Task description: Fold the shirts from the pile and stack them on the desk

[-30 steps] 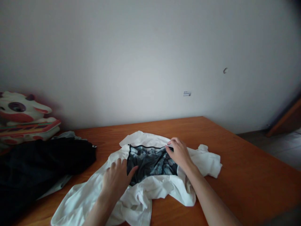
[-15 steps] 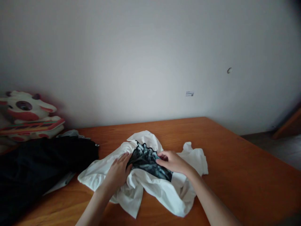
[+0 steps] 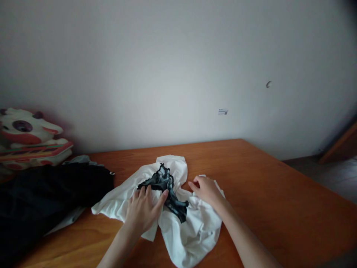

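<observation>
A crumpled white garment (image 3: 192, 238) lies spread on the wooden table. Bunched on its middle is a dark, mottled grey-green cloth (image 3: 174, 204) with wavy black edging. My left hand (image 3: 143, 208) rests palm down, fingers spread, on the white fabric and against the lower left of the dark cloth. To the right, my right hand (image 3: 206, 190) lies at the far right part of the white garment. Its thumb and forefinger are bent and apart, with nothing seen between them; the other fingers are partly hidden.
Black clothing (image 3: 55, 190) is heaped on the left, with grey cloth (image 3: 79, 160) under it. Behind stands a cow-shaped toy keyboard (image 3: 36, 149). A pale wall (image 3: 167, 74) runs along the back of the table (image 3: 264, 193).
The dark cloth has bunched narrower and shifted left. The white garment's right part has drawn inward to the left. My right hand has come off the dark cloth; my left hand has moved slightly down.
</observation>
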A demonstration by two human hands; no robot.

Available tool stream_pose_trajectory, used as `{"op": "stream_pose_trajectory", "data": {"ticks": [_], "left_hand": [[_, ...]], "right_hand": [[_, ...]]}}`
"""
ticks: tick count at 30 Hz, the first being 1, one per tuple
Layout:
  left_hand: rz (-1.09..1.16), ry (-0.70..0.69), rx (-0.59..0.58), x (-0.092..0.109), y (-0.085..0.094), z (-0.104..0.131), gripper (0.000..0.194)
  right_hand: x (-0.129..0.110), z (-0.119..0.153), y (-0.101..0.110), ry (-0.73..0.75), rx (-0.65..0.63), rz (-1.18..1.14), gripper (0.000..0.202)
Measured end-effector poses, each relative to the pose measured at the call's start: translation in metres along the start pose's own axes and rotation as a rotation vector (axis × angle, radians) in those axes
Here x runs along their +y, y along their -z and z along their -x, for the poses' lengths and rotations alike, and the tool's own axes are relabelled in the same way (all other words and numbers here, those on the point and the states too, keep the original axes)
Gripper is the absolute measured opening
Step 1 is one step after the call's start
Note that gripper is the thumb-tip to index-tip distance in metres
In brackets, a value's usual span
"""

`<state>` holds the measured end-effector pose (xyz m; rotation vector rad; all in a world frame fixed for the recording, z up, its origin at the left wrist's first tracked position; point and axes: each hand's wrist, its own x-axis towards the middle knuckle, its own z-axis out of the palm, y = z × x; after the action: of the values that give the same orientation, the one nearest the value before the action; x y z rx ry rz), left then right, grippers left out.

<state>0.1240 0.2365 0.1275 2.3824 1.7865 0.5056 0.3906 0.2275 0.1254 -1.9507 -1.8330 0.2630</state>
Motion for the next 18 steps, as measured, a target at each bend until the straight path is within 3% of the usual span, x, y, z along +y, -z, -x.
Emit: {"op": "stream_pose_trajectory", "data": {"ticks": [2, 5, 7, 9, 12, 14, 18], "left_hand": [[0.042, -0.025, -0.029, 0.002, -0.005, -0.003, 0.078], [0.162, -0.151, -0.087, -0.001, -0.004, -0.008, 0.068], [0.270, -0.213, -0.141, -0.005, 0.000, -0.011, 0.063], [0.387, -0.263, -0.216, -0.007, 0.007, -0.013, 0.065], [0.534, -0.341, -0.338, -0.006, 0.016, -0.014, 0.060], [0.599, -0.384, -0.408, -0.003, 0.021, -0.013, 0.054], [0.647, -0.445, -0.484, -0.003, 0.025, -0.012, 0.043]], "right_hand": [[-0.019, 0.007, -0.008, 0.085, -0.168, -0.283, 0.039], [-0.041, 0.016, -0.017, 0.220, -0.451, -0.705, 0.048], [-0.047, 0.018, -0.017, 0.259, -0.520, -0.854, 0.048], [-0.045, 0.015, -0.012, 0.269, -0.404, -0.877, 0.046], [-0.029, 0.006, -0.005, 0.280, -0.005, -0.714, 0.033], [-0.016, 0.000, -0.006, 0.309, 0.159, -0.577, 0.026], [0.004, -0.004, -0.013, 0.364, 0.125, -0.290, 0.030]]}}
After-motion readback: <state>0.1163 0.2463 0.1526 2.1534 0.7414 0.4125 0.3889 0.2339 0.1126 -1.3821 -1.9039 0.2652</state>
